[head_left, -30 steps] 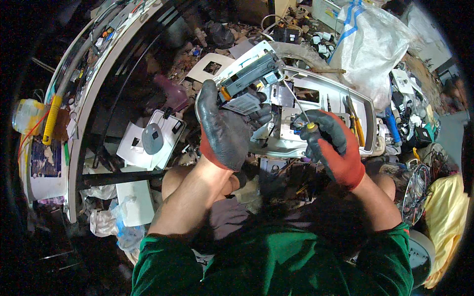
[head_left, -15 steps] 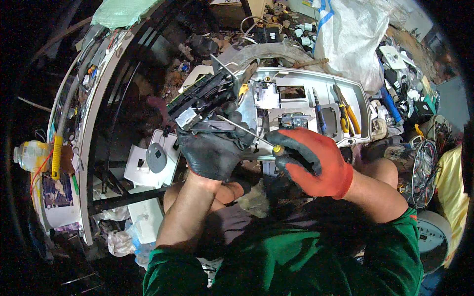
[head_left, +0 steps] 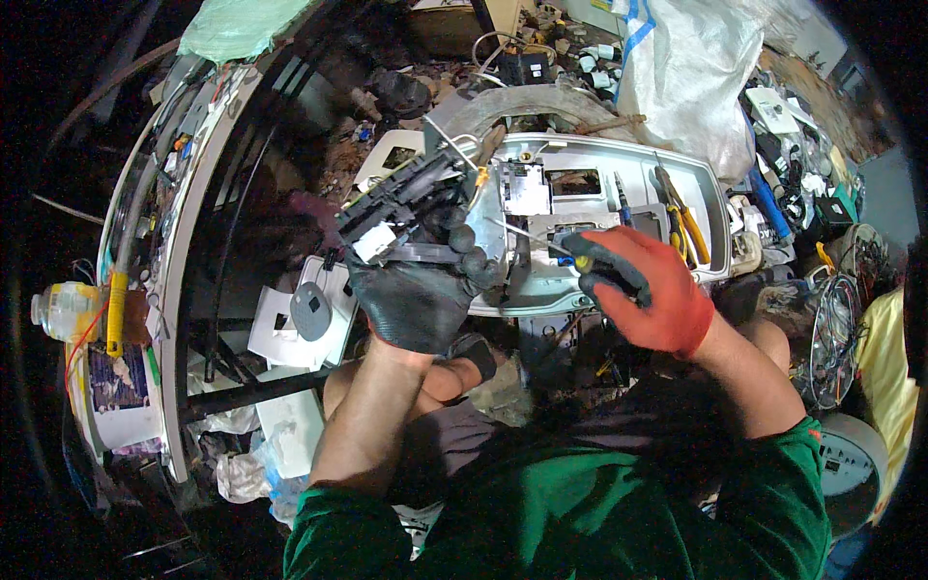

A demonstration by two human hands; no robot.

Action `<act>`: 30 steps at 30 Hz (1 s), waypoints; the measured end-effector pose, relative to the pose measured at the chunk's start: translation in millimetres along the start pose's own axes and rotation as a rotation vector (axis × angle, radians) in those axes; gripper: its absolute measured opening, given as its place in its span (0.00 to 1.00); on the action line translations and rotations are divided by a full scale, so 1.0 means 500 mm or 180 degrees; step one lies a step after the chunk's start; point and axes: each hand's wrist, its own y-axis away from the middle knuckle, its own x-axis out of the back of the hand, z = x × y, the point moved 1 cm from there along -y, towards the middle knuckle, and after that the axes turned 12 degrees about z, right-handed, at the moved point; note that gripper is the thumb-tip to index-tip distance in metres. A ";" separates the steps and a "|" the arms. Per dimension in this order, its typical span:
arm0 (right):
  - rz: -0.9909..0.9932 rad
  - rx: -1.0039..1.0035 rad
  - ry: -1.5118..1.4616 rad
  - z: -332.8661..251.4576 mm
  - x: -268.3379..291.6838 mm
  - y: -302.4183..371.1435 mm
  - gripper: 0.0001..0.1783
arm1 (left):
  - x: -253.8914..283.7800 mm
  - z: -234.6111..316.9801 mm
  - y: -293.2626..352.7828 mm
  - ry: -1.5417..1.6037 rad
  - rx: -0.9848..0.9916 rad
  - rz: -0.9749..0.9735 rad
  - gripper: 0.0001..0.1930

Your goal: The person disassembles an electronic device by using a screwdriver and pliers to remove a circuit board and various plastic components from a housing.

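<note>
My left hand [head_left: 411,304], in a black glove, grips a black plastic mechanism with a circuit board [head_left: 406,208] on it. The piece is tilted, and a white label shows near its lower end. My right hand [head_left: 659,298], in a red and black glove, is closed around the yellow handle of a screwdriver [head_left: 527,235]. Its thin shaft points left, with the tip apart from the mechanism. Beneath both hands lies a pale grey plastic housing [head_left: 713,179]. In its right part rest yellow-handled pliers [head_left: 692,234] and a blue-handled tool [head_left: 623,201], partly hidden by my right hand.
A table edge [head_left: 208,193] runs down the left, with a bottle [head_left: 68,311] on it. White plastic parts [head_left: 275,319] lie below my left wrist. A big white sack [head_left: 686,87] stands behind the housing. Piled scrap [head_left: 793,174] and coiled wires [head_left: 836,338] are at the right.
My right hand has moved right and slightly away from me, drawing the screwdriver tip back from the mechanism. My left hand still holds the mechanism in nearly the same place.
</note>
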 end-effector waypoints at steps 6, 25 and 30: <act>-0.0135 0.0036 0.0296 0.005 0.009 0.004 0.26 | 0.002 -0.009 -0.003 0.0135 0.0000 0.0273 0.36; -0.0856 0.0431 0.2333 0.123 -0.024 0.060 0.23 | 0.009 0.014 -0.009 -0.0536 -0.0580 -0.0475 0.34; -0.0665 0.0639 0.2579 0.146 -0.042 0.083 0.22 | -0.006 0.005 -0.002 -0.0542 -0.0619 -0.0606 0.32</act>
